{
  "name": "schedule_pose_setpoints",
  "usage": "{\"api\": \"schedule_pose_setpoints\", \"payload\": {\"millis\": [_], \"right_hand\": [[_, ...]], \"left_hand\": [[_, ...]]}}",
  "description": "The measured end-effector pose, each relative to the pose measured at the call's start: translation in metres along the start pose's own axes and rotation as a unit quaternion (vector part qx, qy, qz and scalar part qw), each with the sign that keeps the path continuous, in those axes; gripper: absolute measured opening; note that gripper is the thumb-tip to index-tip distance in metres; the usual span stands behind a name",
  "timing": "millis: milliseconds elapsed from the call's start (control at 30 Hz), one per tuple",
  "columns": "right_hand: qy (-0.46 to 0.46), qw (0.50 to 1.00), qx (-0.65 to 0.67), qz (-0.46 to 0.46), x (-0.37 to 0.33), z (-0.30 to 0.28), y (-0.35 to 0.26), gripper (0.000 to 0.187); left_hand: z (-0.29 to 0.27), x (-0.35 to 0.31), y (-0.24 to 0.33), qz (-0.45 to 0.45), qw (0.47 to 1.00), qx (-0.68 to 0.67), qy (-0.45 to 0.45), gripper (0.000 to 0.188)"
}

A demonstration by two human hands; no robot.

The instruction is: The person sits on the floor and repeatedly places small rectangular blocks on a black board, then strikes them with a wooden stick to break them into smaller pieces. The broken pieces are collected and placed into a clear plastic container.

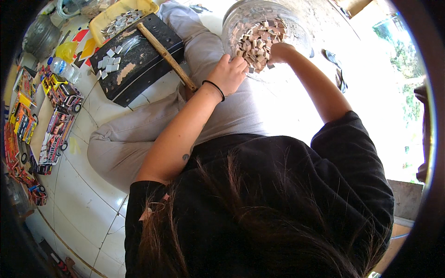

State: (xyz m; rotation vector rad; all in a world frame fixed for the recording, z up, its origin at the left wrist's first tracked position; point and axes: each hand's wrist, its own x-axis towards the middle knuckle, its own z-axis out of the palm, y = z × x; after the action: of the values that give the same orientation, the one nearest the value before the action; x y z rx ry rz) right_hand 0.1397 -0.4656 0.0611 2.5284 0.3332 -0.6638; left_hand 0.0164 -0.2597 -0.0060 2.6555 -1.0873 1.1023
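Note:
A clear round tub [303, 34] stands by my legs, with many small brown wooden-looking pieces [259, 41] heaped inside. My left hand [229, 74] is at the tub's near left side, its fingers curled and closed. A small flat piece shows by its fingertips, but whether they grip it or the rim I cannot make out. At the tub's near right, my right hand [280, 53] bends down against the heap; its fingers are mostly hidden. A few pieces lie at the tub's near edge, between the two hands.
Left of my leg, a black block [153, 51] bears a wooden-handled tool [162, 51] and several small grey tiles [109, 62]. Behind it is a yellow tray [99, 23] of similar tiles. Colourful toy trucks [58, 125] and a plastic bottle [62, 69] are at far left; sandals [338, 69] at right.

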Motion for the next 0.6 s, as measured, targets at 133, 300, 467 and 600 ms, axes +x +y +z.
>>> {"api": "schedule_pose_setpoints", "payload": {"millis": [133, 300, 467, 600], "right_hand": [[-0.025, 0.996, -0.071, 0.054, 0.000, 0.012, -0.026, 0.045], [-0.029, 0.997, -0.008, 0.073, 0.004, 0.013, -0.023, 0.052], [-0.001, 0.960, 0.280, 0.024, 0.003, 0.002, 0.010, 0.038], [0.017, 0.939, 0.343, 0.023, 0.005, -0.012, 0.017, 0.031]], "left_hand": [[-0.001, 0.000, 0.000, 0.002, 1.000, 0.011, -0.014, 0.015], [-0.005, 0.000, 0.000, 0.015, 0.999, 0.033, -0.033, 0.016], [-0.004, -0.001, 0.001, 0.010, 0.999, 0.031, -0.025, 0.015], [-0.001, 0.000, 0.001, 0.000, 1.000, 0.004, -0.012, 0.014]]}}
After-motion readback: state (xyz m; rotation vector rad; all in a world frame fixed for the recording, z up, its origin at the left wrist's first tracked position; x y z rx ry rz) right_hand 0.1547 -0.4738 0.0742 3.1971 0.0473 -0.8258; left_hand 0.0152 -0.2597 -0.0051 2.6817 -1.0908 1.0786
